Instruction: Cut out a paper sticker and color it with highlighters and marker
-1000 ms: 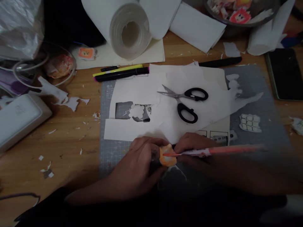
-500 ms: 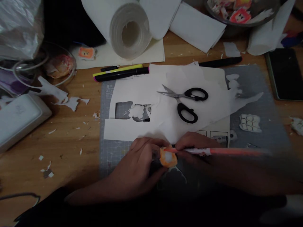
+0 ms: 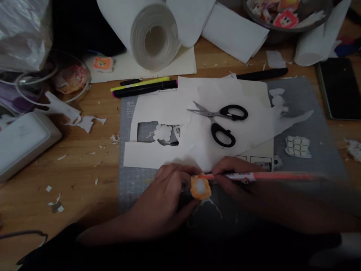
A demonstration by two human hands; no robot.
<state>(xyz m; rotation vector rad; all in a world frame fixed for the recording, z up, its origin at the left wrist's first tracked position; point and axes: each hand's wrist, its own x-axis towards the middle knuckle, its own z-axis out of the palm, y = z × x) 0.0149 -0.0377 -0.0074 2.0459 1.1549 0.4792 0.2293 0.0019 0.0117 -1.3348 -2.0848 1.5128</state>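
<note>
My left hand (image 3: pixel 170 195) is closed on a small paper piece (image 3: pixel 201 188) with an orange rim and a white middle, near the front of the grey cutting mat (image 3: pixel 135 184). An orange marker (image 3: pixel 282 175) lies almost level in the fingers of my right hand (image 3: pixel 235 177). Its tip meets the upper edge of the paper piece. Beyond both hands, black-handled scissors (image 3: pixel 218 114) rest open-bladed on white paper sheets (image 3: pixel 191 146). A scalloped white cutout (image 3: pixel 163 133) sits over a rectangular hole in the paper.
Black and yellow markers (image 3: pixel 146 87) lie at the mat's far left edge. A paper roll (image 3: pixel 155 37) stands behind, with a metal bowl (image 3: pixel 299 27) of coloured paper pieces at back right. A phone (image 3: pixel 341 88) is at right, a white box (image 3: pixel 25 145) at left.
My right hand and the orange marker have shifted slightly upward, the tip now at the paper piece's top edge. The left hand and paper piece stay in place.
</note>
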